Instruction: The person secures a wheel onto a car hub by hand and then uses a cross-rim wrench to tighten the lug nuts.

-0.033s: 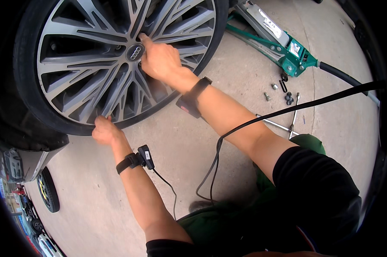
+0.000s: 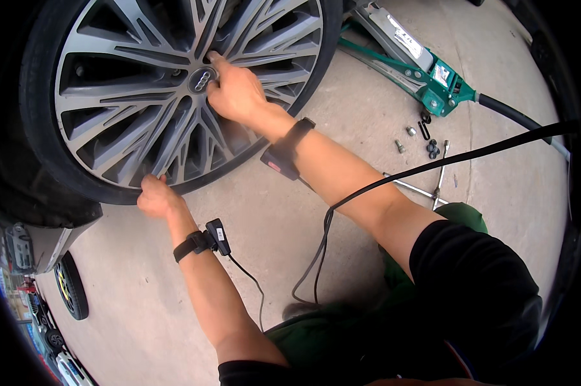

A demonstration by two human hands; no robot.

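- Wheel: a grey multi-spoke alloy rim in a black rubber tyre (image 2: 186, 87), located at upper left beside dark car bodywork (image 2: 39, 238).
- Left hand (image 2: 156, 196): fingers curled, gripping the wheel at its lower edge; firmness of hold cannot be determined.
- Right hand (image 2: 239, 93): index finger extended to a recess just above the round dark centre cap (image 2: 202, 80), thumb beside the cap. Whether anything is held at the fingertip cannot be told.
- Wrists: black strap with black device on the left (image 2: 194, 244); dark strap on the right (image 2: 297, 138).
- Black cable (image 2: 432, 168): crosses over the right forearm.
- Floor, right: green-and-grey metal floor jack (image 2: 441, 93); near it, small dark round pieces in a cluster (image 2: 433, 149); silver metal cross-shaped wrench (image 2: 439, 183), partly hidden.
- Floor, left: a separate black tyre with yellow at its centre (image 2: 78, 293).
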